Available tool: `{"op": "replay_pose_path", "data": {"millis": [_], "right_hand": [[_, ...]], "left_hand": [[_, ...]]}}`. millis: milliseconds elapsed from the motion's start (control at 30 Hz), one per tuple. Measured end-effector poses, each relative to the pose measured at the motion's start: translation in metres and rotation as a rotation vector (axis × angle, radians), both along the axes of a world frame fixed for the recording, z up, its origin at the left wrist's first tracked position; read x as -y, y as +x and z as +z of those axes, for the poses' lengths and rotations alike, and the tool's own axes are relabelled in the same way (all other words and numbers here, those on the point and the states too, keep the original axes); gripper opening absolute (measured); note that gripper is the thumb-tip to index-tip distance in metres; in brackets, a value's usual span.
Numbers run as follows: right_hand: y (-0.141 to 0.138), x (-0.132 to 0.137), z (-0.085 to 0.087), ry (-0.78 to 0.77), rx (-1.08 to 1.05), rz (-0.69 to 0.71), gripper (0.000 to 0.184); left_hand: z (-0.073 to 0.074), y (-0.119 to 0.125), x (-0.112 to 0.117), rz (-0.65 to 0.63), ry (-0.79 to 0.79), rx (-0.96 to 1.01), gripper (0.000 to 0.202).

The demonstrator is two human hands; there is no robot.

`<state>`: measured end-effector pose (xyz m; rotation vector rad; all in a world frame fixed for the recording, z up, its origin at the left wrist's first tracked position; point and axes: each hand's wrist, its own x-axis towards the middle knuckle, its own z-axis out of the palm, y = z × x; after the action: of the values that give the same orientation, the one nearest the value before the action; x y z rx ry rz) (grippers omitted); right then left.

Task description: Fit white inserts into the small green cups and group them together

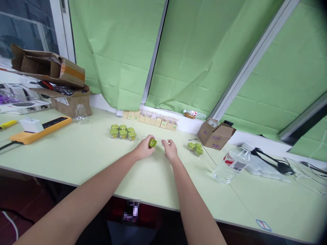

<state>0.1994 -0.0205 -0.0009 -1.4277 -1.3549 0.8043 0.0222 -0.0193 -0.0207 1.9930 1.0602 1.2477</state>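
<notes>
My left hand [145, 148] is closed on a small green lid [152, 143], its hollow side facing right. Just across from it, my right hand [169, 149] pinches a small whitish piece [164, 142] whose kind I cannot make out. A narrow gap separates the two hands above the table. Beyond the left hand, to its left, several small clear containers with green lids [123, 133] stand grouped in rows. A smaller cluster of the same green-lidded containers [198, 151] sits to the right of my right hand.
Along the back wall runs a row of small beige boxes [153, 120]. An open cardboard box [216, 135] and a large water bottle [233, 164] stand at right. At left are an orange power strip [42, 131], a clear dome [80, 115] and stacked cartons [71, 103].
</notes>
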Motion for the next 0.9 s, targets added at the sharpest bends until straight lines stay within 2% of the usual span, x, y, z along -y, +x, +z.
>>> {"op": "replay_pose_path", "data": {"millis": [67, 133, 267, 400, 533, 600, 700, 800, 900], "right_hand": [[0.002, 0.000, -0.002, 0.032, 0.241, -0.066, 0.031], [0.002, 0.001, -0.004, 0.029, 0.443, -0.045, 0.030], [0.001, 0.001, -0.009, -0.001, 0.608, -0.001, 0.027], [0.002, 0.000, -0.009, 0.002, 0.567, 0.013, 0.030], [0.002, 0.001, -0.004, 0.098, 0.429, -0.032, 0.036], [-0.001, 0.002, -0.001, 0.164, 0.365, -0.045, 0.032], [-0.007, 0.002, 0.000, 0.233, 0.293, 0.006, 0.026], [-0.012, 0.002, -0.001, 0.266, 0.213, 0.058, 0.021], [-0.015, 0.002, 0.000, 0.268, 0.122, 0.046, 0.015]], "left_hand": [[0.000, 0.000, 0.000, -0.008, 0.004, -0.005, 0.044], [0.001, 0.001, 0.001, -0.010, 0.012, -0.005, 0.044], [0.001, 0.002, 0.000, -0.002, 0.022, 0.003, 0.043], [-0.001, 0.001, -0.003, 0.024, 0.006, 0.015, 0.046], [-0.004, 0.001, -0.007, 0.037, 0.019, 0.050, 0.046], [-0.004, 0.001, -0.008, 0.034, 0.036, 0.063, 0.046], [-0.002, 0.003, -0.007, 0.031, 0.069, 0.055, 0.045], [0.001, 0.007, -0.002, 0.028, 0.111, 0.005, 0.043], [0.004, 0.011, 0.002, 0.038, 0.147, -0.052, 0.045]]}}
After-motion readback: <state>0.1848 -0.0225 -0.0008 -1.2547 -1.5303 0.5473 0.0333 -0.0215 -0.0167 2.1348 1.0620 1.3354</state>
